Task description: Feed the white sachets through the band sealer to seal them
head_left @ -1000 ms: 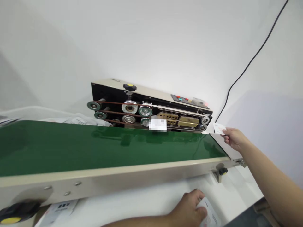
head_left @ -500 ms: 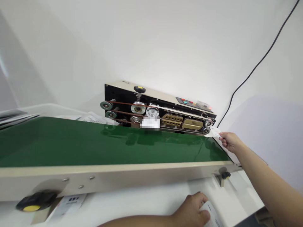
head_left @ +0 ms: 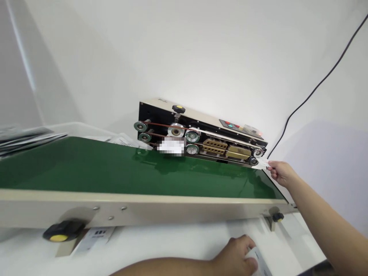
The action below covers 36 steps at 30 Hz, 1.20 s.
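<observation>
My right hand (head_left: 281, 173) pinches a small white packet (head_left: 263, 163) and holds it at the right-hand end of the sealing machine (head_left: 201, 136), close to its end rollers. The machine is black and cream, with belts, pulleys and brass blocks on its open face. A green conveyor belt (head_left: 129, 174) runs in front of it. My left hand (head_left: 237, 258) rests on the white table at the bottom of the view, fingers curled over a white printed packet (head_left: 260, 264).
Black and yellow knobs (head_left: 59, 233) (head_left: 278, 217) stick out from the conveyor's cream frame. A printed sheet (head_left: 96, 234) lies under the frame. A black cable (head_left: 310, 94) runs up the white wall at right. Grey sheets (head_left: 25, 136) are stacked at far left.
My right hand has carried the white packet left, up to the machine's right end. The view has shifted, so the machine sits further right. My left hand stays on its packet.
</observation>
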Each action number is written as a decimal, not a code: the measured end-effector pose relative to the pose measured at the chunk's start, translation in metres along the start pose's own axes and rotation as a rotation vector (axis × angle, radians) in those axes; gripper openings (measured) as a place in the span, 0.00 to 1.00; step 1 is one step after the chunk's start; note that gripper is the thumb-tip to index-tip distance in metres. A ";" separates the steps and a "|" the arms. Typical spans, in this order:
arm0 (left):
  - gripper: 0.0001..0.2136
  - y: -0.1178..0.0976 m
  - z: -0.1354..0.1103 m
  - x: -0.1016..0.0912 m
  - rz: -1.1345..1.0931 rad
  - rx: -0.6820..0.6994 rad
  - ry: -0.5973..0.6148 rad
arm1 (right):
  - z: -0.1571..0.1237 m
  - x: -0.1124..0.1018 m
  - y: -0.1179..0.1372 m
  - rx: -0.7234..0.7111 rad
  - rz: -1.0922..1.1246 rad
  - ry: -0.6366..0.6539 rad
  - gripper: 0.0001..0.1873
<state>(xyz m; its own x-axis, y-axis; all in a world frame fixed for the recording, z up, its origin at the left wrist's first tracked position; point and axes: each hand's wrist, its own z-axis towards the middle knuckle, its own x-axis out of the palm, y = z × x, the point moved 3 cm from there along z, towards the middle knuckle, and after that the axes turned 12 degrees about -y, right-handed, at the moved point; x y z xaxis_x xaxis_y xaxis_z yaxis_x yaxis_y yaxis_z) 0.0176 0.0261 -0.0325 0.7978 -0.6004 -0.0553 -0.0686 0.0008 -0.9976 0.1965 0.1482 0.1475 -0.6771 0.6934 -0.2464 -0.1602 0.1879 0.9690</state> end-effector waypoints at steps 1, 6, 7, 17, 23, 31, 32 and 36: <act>0.13 -0.001 0.000 0.000 -0.004 0.000 0.004 | 0.000 0.003 0.001 0.002 -0.005 0.003 0.06; 0.13 -0.007 -0.002 -0.002 -0.004 0.008 0.002 | -0.002 0.015 0.001 0.000 -0.023 0.046 0.07; 0.13 -0.007 -0.002 -0.003 -0.004 0.000 -0.001 | -0.003 0.017 0.000 -0.001 -0.025 0.058 0.07; 0.13 0.004 -0.002 0.004 -0.047 -0.017 -0.024 | -0.020 0.024 -0.003 -0.013 -0.070 0.160 0.05; 0.11 0.007 -0.001 0.004 -0.059 -0.054 -0.059 | -0.048 0.014 0.005 -0.195 -0.225 0.055 0.11; 0.14 -0.004 0.001 0.002 -0.245 -0.151 -0.154 | -0.176 -0.078 -0.072 -0.584 -0.041 -0.414 0.34; 0.15 -0.005 0.002 0.002 -0.309 -0.154 -0.157 | -0.185 -0.084 -0.095 -0.496 -0.001 -0.419 0.36; 0.18 -0.005 0.002 0.002 -0.420 -0.183 -0.197 | -0.203 -0.082 -0.173 -0.047 -0.068 -0.242 0.33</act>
<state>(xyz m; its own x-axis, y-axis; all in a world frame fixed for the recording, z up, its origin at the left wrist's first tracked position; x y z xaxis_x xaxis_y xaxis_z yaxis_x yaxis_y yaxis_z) 0.0208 0.0261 -0.0278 0.8761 -0.3560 0.3251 0.1928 -0.3594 -0.9131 0.1344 -0.0824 0.0032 -0.4726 0.8277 -0.3026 -0.2370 0.2114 0.9482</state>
